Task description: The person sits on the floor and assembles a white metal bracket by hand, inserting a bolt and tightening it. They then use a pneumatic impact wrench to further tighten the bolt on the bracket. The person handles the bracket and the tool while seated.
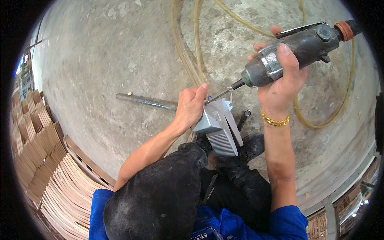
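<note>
My right hand (282,78) is wrapped round a dark pneumatic screwdriver (296,52) with a silver band and a lever along its top. Its long thin bit (219,97) slants down to the left, and the tip meets the upper end of a light grey housing (210,122). That housing has a ribbed face and stands tilted between my feet. My left hand (191,105) is closed on its upper left edge, thumb up, close to the bit's tip; the fingertips are partly hidden. A small blue bit of something (209,97) shows beside the thumb.
A metal bar (146,102) lies on the concrete floor left of my left hand. A dark wrench (245,118) lies by my right shoe (253,145). Yellowish air hose (178,40) loops across the floor. Stacked cardboard (36,140) and wooden slats (74,186) line the left side.
</note>
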### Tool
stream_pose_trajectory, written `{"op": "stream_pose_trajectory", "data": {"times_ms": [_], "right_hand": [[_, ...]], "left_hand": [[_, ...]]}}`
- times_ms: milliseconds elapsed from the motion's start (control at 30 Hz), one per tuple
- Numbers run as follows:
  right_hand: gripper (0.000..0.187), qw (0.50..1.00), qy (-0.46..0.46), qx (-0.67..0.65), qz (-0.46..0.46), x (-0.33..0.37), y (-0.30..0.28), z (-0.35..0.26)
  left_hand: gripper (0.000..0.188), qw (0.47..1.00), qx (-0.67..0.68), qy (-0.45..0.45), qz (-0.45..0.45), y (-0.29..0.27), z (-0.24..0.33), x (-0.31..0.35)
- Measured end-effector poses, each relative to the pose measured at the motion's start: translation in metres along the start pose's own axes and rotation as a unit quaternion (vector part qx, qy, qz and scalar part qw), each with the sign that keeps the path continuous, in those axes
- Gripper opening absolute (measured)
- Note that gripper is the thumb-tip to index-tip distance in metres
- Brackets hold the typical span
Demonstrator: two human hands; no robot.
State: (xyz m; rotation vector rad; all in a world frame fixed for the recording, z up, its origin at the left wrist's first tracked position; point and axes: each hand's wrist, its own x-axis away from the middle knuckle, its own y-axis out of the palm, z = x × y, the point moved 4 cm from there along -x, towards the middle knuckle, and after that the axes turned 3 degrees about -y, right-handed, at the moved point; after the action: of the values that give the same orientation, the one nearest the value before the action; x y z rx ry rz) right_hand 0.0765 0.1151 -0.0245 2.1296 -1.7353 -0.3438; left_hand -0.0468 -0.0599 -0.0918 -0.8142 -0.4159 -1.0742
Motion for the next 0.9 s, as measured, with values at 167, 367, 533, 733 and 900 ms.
{"op": "stream_pose_trajectory", "data": {"times_ms": [167,367,533,733,900], "right_hand": [[0.045,0.985,0.015,-0.151,0.086,-0.026,-0.046,-0.015],[0.049,0.959,-0.061,-0.063,0.269,-0.052,-0.167,-0.025],[0.050,0.944,-0.106,-0.097,0.298,-0.026,-0.236,-0.072],[0.053,0.931,-0.048,-0.118,0.342,-0.005,-0.271,-0.058],[0.051,0.929,0.014,-0.133,0.346,0.036,-0.238,-0.005]], "left_hand": [[0.043,0.991,0.074,-0.005,-0.112,-0.009,0.001,0.007],[0.056,0.975,-0.055,0.084,-0.200,-0.014,0.028,0.020],[0.047,0.983,-0.097,0.090,-0.125,0.000,0.086,-0.006],[0.045,0.982,-0.108,0.120,-0.103,0.012,0.135,-0.099],[0.069,0.791,-0.343,0.494,0.114,0.008,0.165,-0.078]]}}
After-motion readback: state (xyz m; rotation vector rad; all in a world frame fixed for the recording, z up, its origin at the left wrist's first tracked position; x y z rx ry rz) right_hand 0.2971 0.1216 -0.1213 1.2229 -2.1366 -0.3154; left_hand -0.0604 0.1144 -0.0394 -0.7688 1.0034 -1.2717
